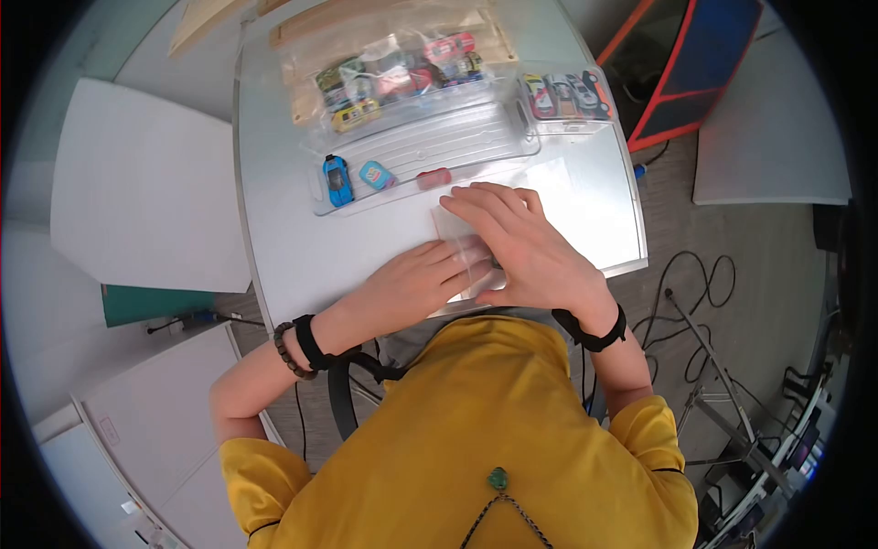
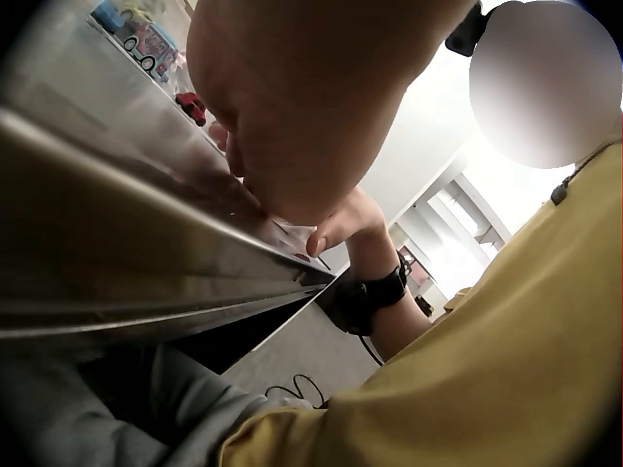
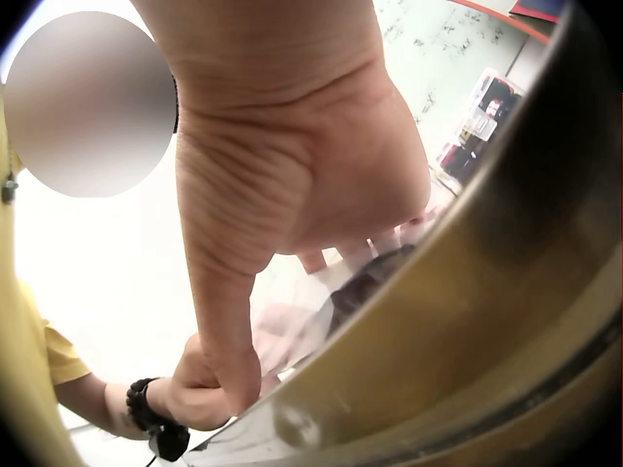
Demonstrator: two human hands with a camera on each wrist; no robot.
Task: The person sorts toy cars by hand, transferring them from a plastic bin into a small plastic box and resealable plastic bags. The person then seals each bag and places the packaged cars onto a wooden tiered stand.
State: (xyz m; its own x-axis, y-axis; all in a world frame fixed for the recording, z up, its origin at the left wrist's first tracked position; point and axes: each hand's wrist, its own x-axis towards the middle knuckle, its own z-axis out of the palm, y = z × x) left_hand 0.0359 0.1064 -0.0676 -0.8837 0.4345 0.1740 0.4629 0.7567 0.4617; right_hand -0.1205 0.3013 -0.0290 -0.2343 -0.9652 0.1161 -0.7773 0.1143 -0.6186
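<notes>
At the table's front edge my left hand (image 1: pixel 416 279) lies flat with straight fingers, their tips showing through a clear plastic bag (image 1: pixel 448 222); whether they are inside or beneath it I cannot tell. My right hand (image 1: pixel 530 252) arches over the bag from the right, fingers extended and thumb apart. In the right wrist view the right hand (image 3: pixel 292 175) stands above a dark item (image 3: pixel 365 287) under clear film, too hidden to name. The left wrist view shows the left hand (image 2: pixel 302 117) large, with the right hand (image 2: pixel 355 219) beyond it.
Behind the hands, a clear tray (image 1: pixel 457 137) has a blue toy car (image 1: pixel 337 180), a small blue item (image 1: pixel 376 175) and a red item (image 1: pixel 433 178) at its near side. Farther back lies a bag of toy cars (image 1: pixel 393 78); a clear box of cars (image 1: pixel 567 95) stands at right.
</notes>
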